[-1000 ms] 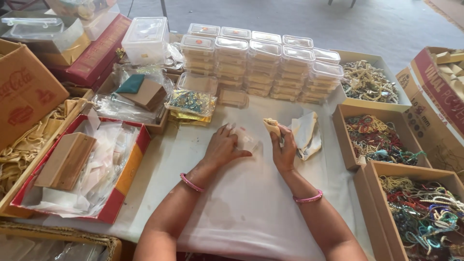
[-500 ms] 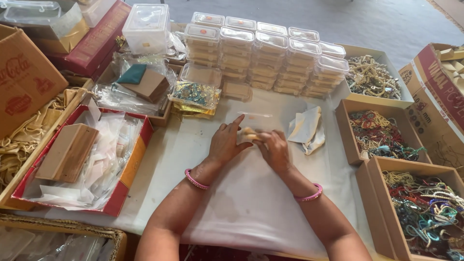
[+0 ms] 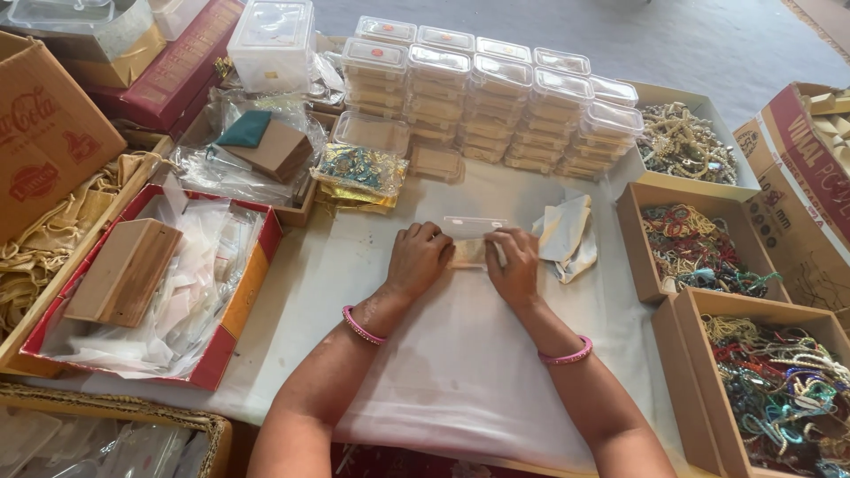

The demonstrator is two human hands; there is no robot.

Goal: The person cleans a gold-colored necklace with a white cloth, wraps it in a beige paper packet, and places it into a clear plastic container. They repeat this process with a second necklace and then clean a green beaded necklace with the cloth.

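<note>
My left hand and my right hand rest side by side on the white cloth in the middle of the table. Between their fingertips lies a small clear plastic pouch with a pale, tan item inside. Both hands pinch the pouch at its two ends and press it flat against the cloth. Each wrist carries a pink bangle. A crumpled pale cloth lies just right of my right hand.
Stacks of clear lidded boxes stand behind the hands. Cardboard boxes of coloured threads and beads line the right side. A red tray with clear pouches and a wooden block sits at left.
My hands came together from apart. The right hand brought the tan item over to the left hand, and both now hold the clear pouch flat on the cloth.
</note>
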